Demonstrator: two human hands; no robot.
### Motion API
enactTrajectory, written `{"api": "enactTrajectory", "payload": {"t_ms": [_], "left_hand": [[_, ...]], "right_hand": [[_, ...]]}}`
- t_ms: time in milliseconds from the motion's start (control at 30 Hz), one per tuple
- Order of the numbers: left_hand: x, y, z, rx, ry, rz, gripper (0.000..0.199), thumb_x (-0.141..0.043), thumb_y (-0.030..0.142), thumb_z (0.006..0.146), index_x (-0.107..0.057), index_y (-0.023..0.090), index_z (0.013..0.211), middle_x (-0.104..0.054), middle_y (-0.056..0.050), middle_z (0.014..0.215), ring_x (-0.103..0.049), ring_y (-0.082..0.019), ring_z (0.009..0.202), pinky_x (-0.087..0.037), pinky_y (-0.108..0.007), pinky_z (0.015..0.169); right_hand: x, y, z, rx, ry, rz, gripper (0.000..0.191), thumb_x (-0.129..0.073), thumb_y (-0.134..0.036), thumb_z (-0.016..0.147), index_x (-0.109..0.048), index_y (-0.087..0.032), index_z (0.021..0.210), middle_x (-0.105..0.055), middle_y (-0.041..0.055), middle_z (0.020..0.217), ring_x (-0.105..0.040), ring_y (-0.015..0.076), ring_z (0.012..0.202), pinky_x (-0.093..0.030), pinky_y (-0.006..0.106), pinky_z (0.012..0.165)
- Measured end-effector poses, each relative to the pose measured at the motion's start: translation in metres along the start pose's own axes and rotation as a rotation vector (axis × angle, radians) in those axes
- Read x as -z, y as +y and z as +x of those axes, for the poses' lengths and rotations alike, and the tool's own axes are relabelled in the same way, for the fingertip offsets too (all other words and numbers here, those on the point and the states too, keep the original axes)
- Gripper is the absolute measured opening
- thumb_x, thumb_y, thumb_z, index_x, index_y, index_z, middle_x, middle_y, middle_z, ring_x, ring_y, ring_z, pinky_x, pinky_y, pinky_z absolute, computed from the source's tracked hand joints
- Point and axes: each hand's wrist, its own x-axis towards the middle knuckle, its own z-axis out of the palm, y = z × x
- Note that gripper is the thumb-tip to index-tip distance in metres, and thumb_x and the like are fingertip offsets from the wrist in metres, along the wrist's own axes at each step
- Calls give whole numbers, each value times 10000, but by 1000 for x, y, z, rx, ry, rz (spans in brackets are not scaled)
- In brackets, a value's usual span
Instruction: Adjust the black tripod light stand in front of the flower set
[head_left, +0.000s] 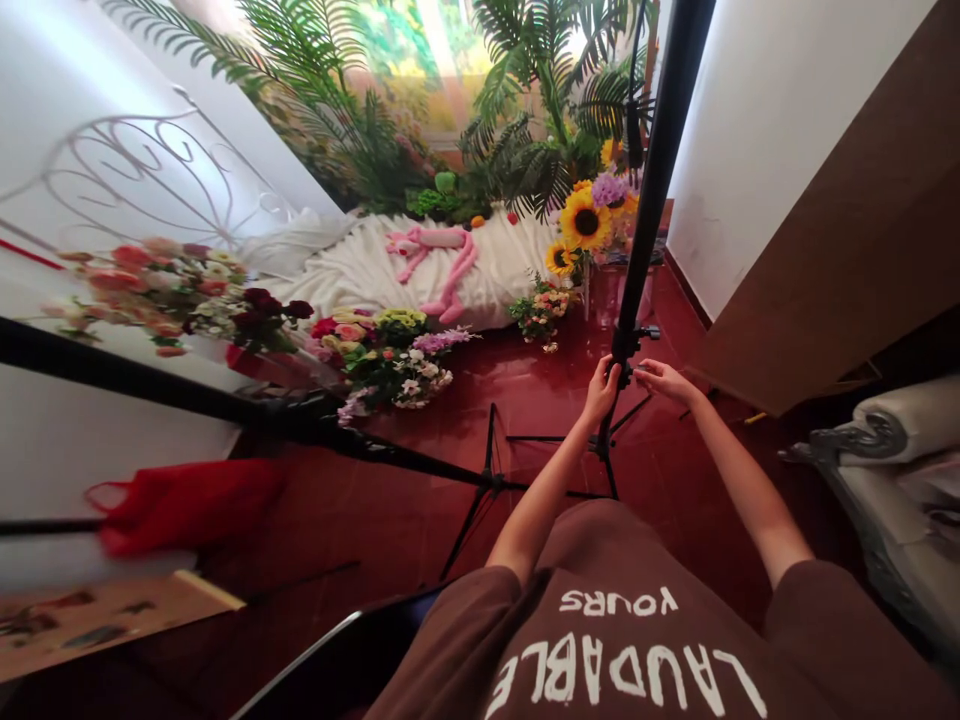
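A black light stand (643, 240) rises in front of me, its pole leaning up to the right and its tripod legs (604, 445) spread on the red floor. My left hand (602, 392) is wrapped around the lower pole, just under a clamp with a protruding knob (649, 332). To the right of the pole is my right hand (666, 381), fingers loosely extended toward a lower dark knob (625, 376). Whether its fingertips touch that knob is hard to make out.
A second black stand (300, 420) slants across the left, its legs near the first stand's. Artificial flowers (405, 365), sunflowers (585, 222) and a pink plush toy (442, 240) on white cloth (337, 270) lie ahead. A red bag (187, 505) is left; a wrapped bundle (892, 430) is right.
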Motion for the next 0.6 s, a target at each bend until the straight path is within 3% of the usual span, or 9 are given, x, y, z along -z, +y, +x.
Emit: {"api": "enactTrajectory", "payload": {"t_ms": [100,233,367,600], "left_hand": [[-2,1,0,17,40,7,380,-614,461,849,-592,205,1129,-655,-19,867,-591,-113,731,-483,-232,700],[-6,5,-2,21,87,22,360,-617,457,848,-607,204,1103,-662,-24,870,-610,-134,782,-490,-249,732],[-7,11,-4,-73,136,90,332,-621,454,845,-619,199,1058,-654,-35,919,-607,-132,836,-472,-247,787],[-16,36,6,-155,86,109,356,-545,526,873,-578,226,1061,-605,-4,827,-522,-103,636,-428,-223,618]], "right_hand": [[4,-2,-2,180,125,-314,324,-782,-434,672,-581,-208,788,-589,-20,670,-484,114,572,-379,233,535],[-8,7,-6,350,368,-569,129,-682,-326,781,-596,-243,731,-617,44,812,-542,177,789,-413,240,623],[-20,25,-6,357,513,-506,64,-596,-293,836,-632,-270,788,-612,50,849,-549,173,844,-412,211,617],[-19,36,-3,339,505,-457,73,-595,-318,848,-650,-279,822,-622,52,887,-560,166,871,-434,195,623]]}}
